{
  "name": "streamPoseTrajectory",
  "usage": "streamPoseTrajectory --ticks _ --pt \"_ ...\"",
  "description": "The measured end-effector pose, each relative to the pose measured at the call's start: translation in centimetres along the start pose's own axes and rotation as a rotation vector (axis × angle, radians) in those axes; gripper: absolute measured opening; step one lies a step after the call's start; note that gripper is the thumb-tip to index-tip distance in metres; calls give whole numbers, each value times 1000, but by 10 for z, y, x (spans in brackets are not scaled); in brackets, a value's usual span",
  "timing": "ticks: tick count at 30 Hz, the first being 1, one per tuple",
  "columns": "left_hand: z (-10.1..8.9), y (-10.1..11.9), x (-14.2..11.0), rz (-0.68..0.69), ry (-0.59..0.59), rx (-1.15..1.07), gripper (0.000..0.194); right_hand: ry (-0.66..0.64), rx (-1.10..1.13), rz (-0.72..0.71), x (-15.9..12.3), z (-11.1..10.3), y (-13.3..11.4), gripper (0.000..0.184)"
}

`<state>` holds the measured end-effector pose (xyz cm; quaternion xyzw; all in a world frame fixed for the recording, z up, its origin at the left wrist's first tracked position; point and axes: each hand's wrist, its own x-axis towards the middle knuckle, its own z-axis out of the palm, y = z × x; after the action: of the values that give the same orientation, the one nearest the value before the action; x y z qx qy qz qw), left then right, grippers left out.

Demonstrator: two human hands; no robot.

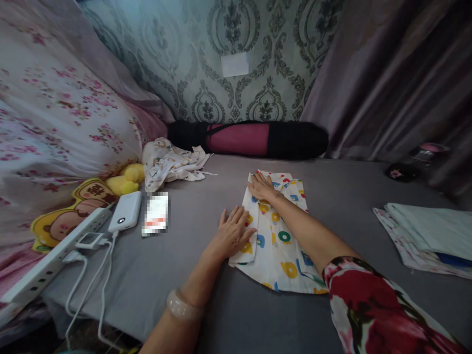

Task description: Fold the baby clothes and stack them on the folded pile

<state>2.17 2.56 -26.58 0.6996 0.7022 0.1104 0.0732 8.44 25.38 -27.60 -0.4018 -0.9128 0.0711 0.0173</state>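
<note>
A white child's garment printed with yellow, blue, green and red shapes lies on the grey bed cover. Its left side is folded inward as a strip. My left hand rests flat on the lower part of that strip, fingers spread. Near the garment's top edge, my right hand presses down with its fingers stretched out. My right forearm crosses over the garment and hides part of its right side.
A crumpled patterned cloth lies at back left. Left are a white power bank, a power strip with cables and a yellow plush toy. Folded fabrics lie right. A black-and-pink long bag lies along the wall.
</note>
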Motion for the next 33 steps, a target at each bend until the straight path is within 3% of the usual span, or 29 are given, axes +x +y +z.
streamPoseTrajectory --ticks 3,8,14,18,23,28,33 --pt "0 -7 1 -105 56 48 59 95 -21 -34 7 3 -6 61" --pt "0 -20 1 -203 -10 37 62 96 -19 -41 14 15 -12 61" --pt "0 -25 2 -218 -23 8 63 120 1 -50 13 20 -11 61" --pt "0 -27 2 -204 -1 -15 60 43 40 -46 12 10 -7 61" --pt "1 -28 2 -208 34 -18 51 52 37 -51 -8 1 -11 61" --pt "5 -33 4 -229 59 -35 47 28 27 -46 -35 12 -23 64" --pt "4 -37 4 -266 96 -67 45 47 22 -47 -39 15 -26 63"
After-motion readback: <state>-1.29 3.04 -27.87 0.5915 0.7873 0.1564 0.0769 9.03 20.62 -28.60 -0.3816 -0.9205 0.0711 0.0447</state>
